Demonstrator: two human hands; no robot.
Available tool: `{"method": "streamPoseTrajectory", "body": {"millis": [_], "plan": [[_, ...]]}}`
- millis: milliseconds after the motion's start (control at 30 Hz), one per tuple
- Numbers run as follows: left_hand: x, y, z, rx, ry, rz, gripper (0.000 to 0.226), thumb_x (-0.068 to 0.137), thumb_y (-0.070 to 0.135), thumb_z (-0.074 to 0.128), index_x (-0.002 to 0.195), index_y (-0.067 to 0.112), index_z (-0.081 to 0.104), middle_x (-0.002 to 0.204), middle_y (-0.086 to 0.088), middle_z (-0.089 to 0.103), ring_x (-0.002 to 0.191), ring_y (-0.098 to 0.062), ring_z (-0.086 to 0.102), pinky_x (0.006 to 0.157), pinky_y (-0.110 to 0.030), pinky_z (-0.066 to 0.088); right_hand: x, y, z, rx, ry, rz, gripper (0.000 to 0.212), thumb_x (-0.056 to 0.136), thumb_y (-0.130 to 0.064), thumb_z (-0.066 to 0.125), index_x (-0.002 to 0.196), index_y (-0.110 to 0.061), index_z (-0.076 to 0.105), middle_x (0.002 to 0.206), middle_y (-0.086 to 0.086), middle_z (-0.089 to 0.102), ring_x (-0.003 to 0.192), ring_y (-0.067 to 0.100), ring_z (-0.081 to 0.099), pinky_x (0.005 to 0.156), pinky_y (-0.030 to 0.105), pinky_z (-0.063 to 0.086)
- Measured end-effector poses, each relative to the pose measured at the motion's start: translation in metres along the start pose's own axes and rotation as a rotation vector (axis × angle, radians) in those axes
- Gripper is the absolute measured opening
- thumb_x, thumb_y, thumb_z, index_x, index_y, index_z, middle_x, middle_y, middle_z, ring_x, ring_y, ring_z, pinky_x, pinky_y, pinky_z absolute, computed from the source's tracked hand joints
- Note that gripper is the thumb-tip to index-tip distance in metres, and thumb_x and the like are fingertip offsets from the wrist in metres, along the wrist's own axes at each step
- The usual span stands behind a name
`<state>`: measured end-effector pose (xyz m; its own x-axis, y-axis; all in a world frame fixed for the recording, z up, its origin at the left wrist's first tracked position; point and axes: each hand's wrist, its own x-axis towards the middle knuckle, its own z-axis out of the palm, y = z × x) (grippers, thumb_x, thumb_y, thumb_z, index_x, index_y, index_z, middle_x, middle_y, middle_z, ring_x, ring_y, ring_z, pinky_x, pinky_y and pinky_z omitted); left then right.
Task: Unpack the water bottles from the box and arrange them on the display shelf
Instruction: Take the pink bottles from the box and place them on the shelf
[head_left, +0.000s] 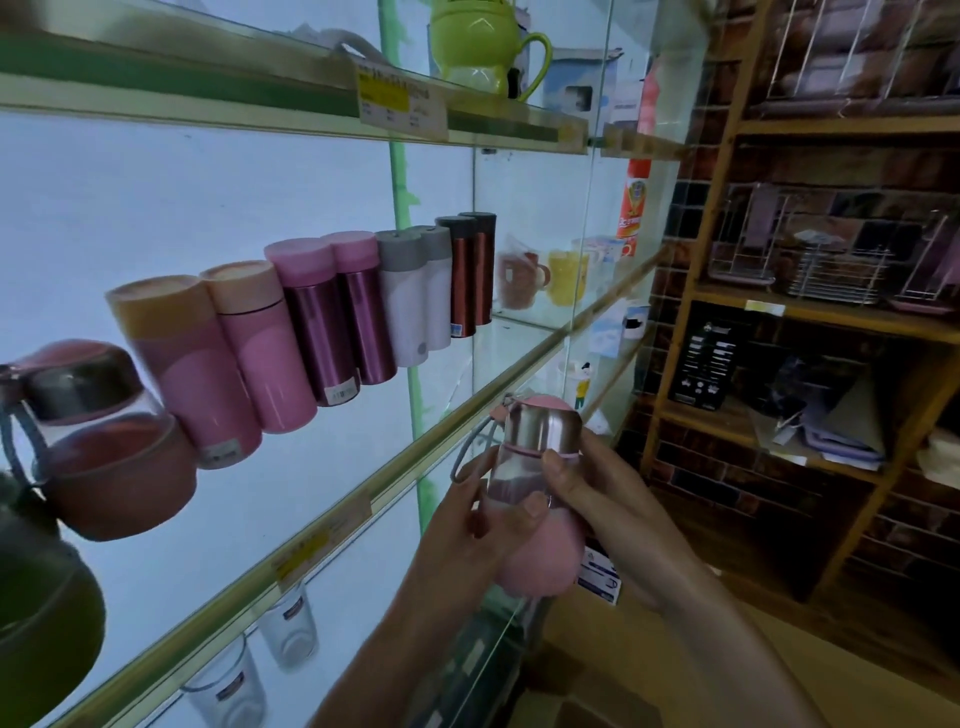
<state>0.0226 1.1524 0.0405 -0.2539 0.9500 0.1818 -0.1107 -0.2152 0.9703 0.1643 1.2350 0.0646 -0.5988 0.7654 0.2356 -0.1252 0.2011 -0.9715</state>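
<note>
Both hands are wrapping the same thing right now. The left hand (478, 525) is curling round the clear waist from the shelf side, thumb across the front. The right hand (597, 493) is gripping from the other side, thumb pressing just under the steel cap. Between them is the water bottle (519, 467), with a pink dome on top, a steel cap, a clear middle and a pink sleeve at the base. Its grey loop strap (470, 452) is hanging off toward the left hand.

The bottle is standing cap-up, its long axis running roughly straight up the picture. It is hanging in open air just outside the front rail of the display shelf (363, 512), not yet over the glass.

Here is the relation that counts: the shelf is lying up and to the left of the hands, so the left hand is the nearer one and the bottle has to travel leftward over that rail. Already lined up there are the pink flasks (202, 364), then purple, white and dark red ones. At the far left is a sleeved bottle (109, 457) of the same build. All are leaning in this view, so I'm judging the held bottle needs tilting to match them before it goes down. Glass tumblers (288, 631) are sitting on the level below. The box itself I can't make out for certain.
</note>
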Motion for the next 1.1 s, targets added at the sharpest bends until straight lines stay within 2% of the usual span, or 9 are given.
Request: {"method": "streamPoseTrajectory", "body": {"millis": [167, 267, 367, 533, 667, 733, 867, 1000, 1100], "plan": [[0.004, 0.005, -0.002, -0.057, 0.135, 0.022, 0.058, 0.076, 0.041, 0.077, 0.13, 0.051, 0.058, 0.122, 0.001, 0.071, 0.11, -0.023, 0.07, 0.084, -0.053, 0.061, 0.012, -0.008, -0.002, 0.021, -0.067, -0.023, 0.036, 0.093, -0.044, 0.055, 0.128, -0.043, 0.065, 0.119, -0.015, 0.075, 0.109, 0.009, 0.073, 0.085, 0.03, 0.061], [0.007, 0.011, -0.002, -0.059, 0.178, 0.048, 0.054, 0.079, 0.042, 0.075, 0.131, 0.047, 0.06, 0.122, 0.0, 0.071, 0.11, -0.022, 0.07, 0.084, -0.057, 0.06, 0.022, -0.012, -0.004, 0.028, -0.121, -0.013, 0.041, 0.097, -0.043, 0.053, 0.136, -0.037, 0.061, 0.127, -0.008, 0.073, 0.114, 0.015, 0.071, 0.094, 0.042, 0.06], [0.013, 0.017, 0.001, -0.051, 0.212, 0.069, 0.048, 0.081, 0.039, 0.074, 0.128, 0.04, 0.064, 0.122, 0.001, 0.072, 0.109, -0.02, 0.071, 0.083, -0.051, 0.061, 0.034, -0.015, -0.005, 0.042, -0.17, -0.018, 0.043, 0.097, -0.046, 0.052, 0.139, -0.039, 0.059, 0.131, -0.007, 0.071, 0.118, 0.016, 0.069, 0.098, 0.045, 0.057], [0.016, 0.027, -0.003, -0.025, 0.327, 0.096, 0.044, 0.078, 0.04, 0.076, 0.121, 0.039, 0.067, 0.119, 0.0, 0.073, 0.107, -0.02, 0.072, 0.083, -0.05, 0.062, 0.054, -0.022, 0.002, 0.037, -0.263, -0.024, 0.043, 0.093, -0.051, 0.051, 0.133, -0.039, 0.062, 0.121, -0.01, 0.075, 0.108, 0.009, 0.072, 0.078, 0.025, 0.058], [0.01, 0.039, -0.011, 0.028, 0.436, 0.14, 0.054, 0.078, 0.044, 0.076, 0.129, 0.036, 0.062, 0.12, -0.003, 0.072, 0.107, -0.022, 0.072, 0.081, -0.043, 0.062, 0.069, -0.024, 0.016, 0.03, -0.351, -0.022, 0.041, 0.092, -0.055, 0.048, 0.127, -0.041, 0.063, 0.116, -0.009, 0.076, 0.106, 0.009, 0.072, 0.078, 0.025, 0.057], [0.005, 0.046, -0.016, 0.054, 0.475, 0.175, 0.052, 0.083, 0.038, 0.073, 0.133, 0.033, 0.061, 0.122, -0.004, 0.072, 0.11, -0.026, 0.07, 0.085, -0.047, 0.061, 0.073, -0.025, 0.027, 0.067, -0.411, -0.007, 0.043, 0.09, -0.055, 0.049, 0.125, -0.036, 0.064, 0.114, -0.009, 0.077, 0.104, 0.008, 0.073, 0.077, 0.026, 0.06], [-0.01, 0.061, -0.026, 0.106, 0.565, 0.247, 0.046, 0.085, 0.035, 0.071, 0.13, 0.032, 0.063, 0.118, -0.005, 0.073, 0.109, -0.027, 0.071, 0.083, -0.046, 0.061, 0.08, -0.029, 0.054, 0.106, -0.504, 0.003, 0.049, 0.087, -0.057, 0.051, 0.128, -0.033, 0.062, 0.119, -0.013, 0.075, 0.111, 0.009, 0.071, 0.088, 0.036, 0.061], [-0.028, 0.071, -0.036, 0.128, 0.664, 0.268, 0.043, 0.087, 0.035, 0.072, 0.129, 0.031, 0.063, 0.121, 0.0, 0.073, 0.109, -0.02, 0.071, 0.082, -0.041, 0.061, 0.083, -0.033, 0.08, 0.135, -0.599, -0.027, 0.045, 0.089, -0.053, 0.051, 0.127, -0.033, 0.063, 0.118, -0.013, 0.075, 0.107, 0.007, 0.072, 0.076, 0.025, 0.058], [-0.037, 0.079, -0.048, 0.181, 0.735, 0.267, 0.035, 0.094, 0.029, 0.07, 0.128, 0.032, 0.064, 0.119, 0.001, 0.073, 0.109, -0.02, 0.071, 0.08, -0.039, 0.06, 0.087, -0.038, 0.098, 0.151, -0.63, -0.038, 0.046, 0.089, -0.053, 0.052, 0.127, -0.03, 0.064, 0.118, -0.01, 0.076, 0.109, 0.009, 0.072, 0.078, 0.029, 0.06]]}}
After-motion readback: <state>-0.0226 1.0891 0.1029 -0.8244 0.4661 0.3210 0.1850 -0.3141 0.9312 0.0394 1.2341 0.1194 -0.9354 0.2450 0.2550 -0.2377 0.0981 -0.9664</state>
